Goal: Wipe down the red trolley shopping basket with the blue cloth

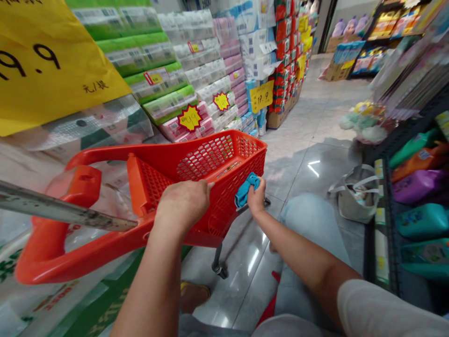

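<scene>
A red plastic shopping basket on wheels (224,157) stands in front of me on the shop floor, its red handle (52,252) reaching toward the lower left. My left hand (184,203) is closed over the basket's near rim. My right hand (257,196) presses a bunched blue cloth (245,189) against the outside of the basket's right wall. My knee in light jeans (308,224) is raised just right of the basket.
Stacks of packaged tissue with yellow price tags (189,118) line the left side. A dark shelf of coloured detergent bottles (419,187) runs along the right, with a grey tote bag (356,192) on the floor beside it. A metal bar (59,210) crosses the left foreground.
</scene>
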Tool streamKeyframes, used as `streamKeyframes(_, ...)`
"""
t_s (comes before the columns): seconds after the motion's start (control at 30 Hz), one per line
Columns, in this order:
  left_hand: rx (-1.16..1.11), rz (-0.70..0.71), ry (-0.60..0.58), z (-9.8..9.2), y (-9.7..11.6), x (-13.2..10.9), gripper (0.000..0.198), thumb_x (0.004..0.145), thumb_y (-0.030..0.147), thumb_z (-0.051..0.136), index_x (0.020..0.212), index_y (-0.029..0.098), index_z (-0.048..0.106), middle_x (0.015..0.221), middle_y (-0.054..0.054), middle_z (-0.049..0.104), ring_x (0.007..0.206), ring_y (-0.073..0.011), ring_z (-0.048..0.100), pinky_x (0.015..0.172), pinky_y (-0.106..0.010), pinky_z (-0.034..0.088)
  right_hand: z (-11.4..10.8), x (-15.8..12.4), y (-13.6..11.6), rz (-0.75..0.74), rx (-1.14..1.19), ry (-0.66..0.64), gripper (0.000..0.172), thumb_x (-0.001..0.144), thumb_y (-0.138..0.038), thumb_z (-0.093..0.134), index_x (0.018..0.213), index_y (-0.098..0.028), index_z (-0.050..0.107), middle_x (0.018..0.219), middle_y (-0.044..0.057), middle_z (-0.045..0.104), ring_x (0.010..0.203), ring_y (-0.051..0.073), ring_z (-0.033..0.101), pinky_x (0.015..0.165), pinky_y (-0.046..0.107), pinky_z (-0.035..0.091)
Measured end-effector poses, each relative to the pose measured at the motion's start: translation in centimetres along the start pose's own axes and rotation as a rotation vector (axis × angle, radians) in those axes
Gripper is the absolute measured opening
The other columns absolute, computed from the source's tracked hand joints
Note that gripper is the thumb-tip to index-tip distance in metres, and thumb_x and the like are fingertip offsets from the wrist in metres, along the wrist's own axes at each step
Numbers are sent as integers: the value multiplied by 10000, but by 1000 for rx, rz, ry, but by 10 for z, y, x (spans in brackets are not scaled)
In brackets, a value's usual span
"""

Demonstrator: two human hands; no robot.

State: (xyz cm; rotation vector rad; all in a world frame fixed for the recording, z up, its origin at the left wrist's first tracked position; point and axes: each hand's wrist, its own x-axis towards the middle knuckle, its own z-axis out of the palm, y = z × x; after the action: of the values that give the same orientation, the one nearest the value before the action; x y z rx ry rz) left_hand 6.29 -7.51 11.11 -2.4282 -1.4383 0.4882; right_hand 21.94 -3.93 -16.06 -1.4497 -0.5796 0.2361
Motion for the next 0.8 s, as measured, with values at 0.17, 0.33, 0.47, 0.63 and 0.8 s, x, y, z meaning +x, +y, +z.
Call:
streamKeyframes(0.17,24,10,-6,1,-1,1,544,1024,354,182,1072,141,680,895,-198,756,920,-359,749,772,-443,561,6,37,11,81,-22,27,234,963,-349,586,1074,-144,611,979,36,635,839,150,615,781,339,540)
streamKeyframes(0.33,23,1,-11,-1,-1,0,527,1027,328,179,1048,143,672,886,-187,756,928,-365,749,783,-458,568,4,56,3,-20,-34,29,328,841,-190,568,1168,-175,597,1184,82,605,1131,197,563,1022,397,463)
streamKeyframes(0.47,35,-8,-17,-1,0,-1,481,1028,326,223,1047,137,666,885,-189,755,925,-364,749,780,-458,572,-3,50,16,6,-64,32,199,907,-288,635,1054,-154,630,1056,59,632,989,191,611,905,398,522)
streamKeyframes(0.63,31,1,15,1,0,0,481,1033,337,226,1037,143,666,876,-189,755,923,-366,751,791,-471,575,1,74,6,-35,-68,41,214,912,-265,593,1100,-166,615,1092,57,620,1032,194,595,948,405,504)
streamKeyframes(0.8,19,-15,-3,1,0,1,484,1030,327,221,1022,149,671,873,-182,758,932,-371,751,789,-475,577,2,75,-7,-137,-62,15,362,805,-152,539,1159,-211,586,1206,75,584,1204,208,522,1084,398,419)
